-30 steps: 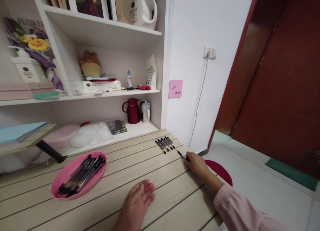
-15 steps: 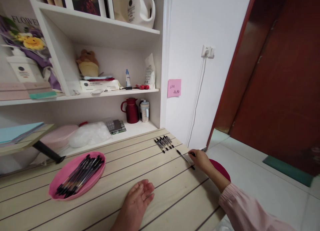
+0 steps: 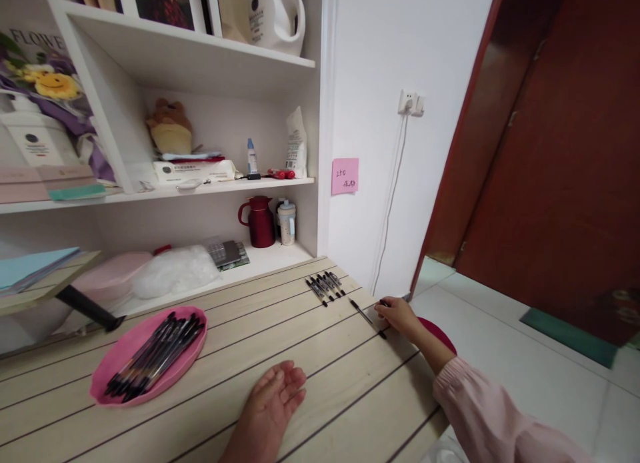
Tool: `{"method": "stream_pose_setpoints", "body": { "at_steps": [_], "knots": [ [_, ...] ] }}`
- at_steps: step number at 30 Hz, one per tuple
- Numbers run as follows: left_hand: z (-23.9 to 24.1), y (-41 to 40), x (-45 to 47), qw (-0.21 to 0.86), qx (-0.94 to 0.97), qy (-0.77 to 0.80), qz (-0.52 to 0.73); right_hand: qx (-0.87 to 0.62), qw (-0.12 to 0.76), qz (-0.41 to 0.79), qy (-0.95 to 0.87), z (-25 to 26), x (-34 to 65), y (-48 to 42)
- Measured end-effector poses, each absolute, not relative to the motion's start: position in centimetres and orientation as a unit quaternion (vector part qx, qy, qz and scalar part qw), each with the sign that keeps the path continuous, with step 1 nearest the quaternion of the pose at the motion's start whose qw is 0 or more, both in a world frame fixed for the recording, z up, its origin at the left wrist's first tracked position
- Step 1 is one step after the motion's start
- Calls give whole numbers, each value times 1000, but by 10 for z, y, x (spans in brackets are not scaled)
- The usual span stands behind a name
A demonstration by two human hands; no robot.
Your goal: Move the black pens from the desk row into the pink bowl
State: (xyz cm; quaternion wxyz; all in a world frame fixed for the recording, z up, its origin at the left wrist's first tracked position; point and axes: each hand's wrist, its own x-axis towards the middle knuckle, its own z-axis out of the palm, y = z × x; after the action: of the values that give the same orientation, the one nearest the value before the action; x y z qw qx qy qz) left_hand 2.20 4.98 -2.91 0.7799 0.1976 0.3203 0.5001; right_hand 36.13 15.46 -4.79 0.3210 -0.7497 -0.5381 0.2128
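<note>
My right hand (image 3: 400,318) rests at the table's right edge with its fingers pinched. A black end, which looks like that of a pen (image 3: 384,303), shows between the fingertips; the rest is hidden. Just left of it a single black pen (image 3: 367,317) lies slanted on the table. A row of several black pens (image 3: 325,288) lies side by side farther back. My left hand (image 3: 275,396) is over the front middle of the table, palm turned up and inward, fingers loosely curled and holding nothing. To the left, a pink tray (image 3: 123,349) holds a heap of black pens (image 3: 156,356).
The striped wooden table (image 3: 260,329) meets a white shelf unit (image 3: 285,253) at the back. On it stand a red jug (image 3: 261,224) and a cup (image 3: 287,224). A raised stand (image 3: 65,279) is at left. A dark red round thing (image 3: 439,335) shows beyond the right edge.
The view has shifted slightly to the right. Both hands keep nearly the same pose, and the pens and tray have not moved on the table.
</note>
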Motion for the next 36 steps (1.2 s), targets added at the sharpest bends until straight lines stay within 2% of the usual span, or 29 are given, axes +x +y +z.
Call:
{"method": "stream_pose_setpoints", "body": {
  "at_steps": [9, 14, 17, 28, 36],
  "knots": [
    [-33, 51, 21, 781, 200, 316, 500, -784, 237, 108, -564, -38, 350, 157],
    [-33, 51, 21, 782, 203, 312, 500, -809, 139, 18, -570, -33, 338, 159],
    [-33, 52, 22, 782, 201, 313, 499, -807, 117, 2, -579, -30, 333, 163],
    [-34, 52, 21, 783, 198, 315, 499, -797, 134, 7, -589, -31, 326, 185],
    [-40, 54, 20, 785, 203, 312, 496, -789, 224, 62, -569, -34, 343, 196]
  ]
}}
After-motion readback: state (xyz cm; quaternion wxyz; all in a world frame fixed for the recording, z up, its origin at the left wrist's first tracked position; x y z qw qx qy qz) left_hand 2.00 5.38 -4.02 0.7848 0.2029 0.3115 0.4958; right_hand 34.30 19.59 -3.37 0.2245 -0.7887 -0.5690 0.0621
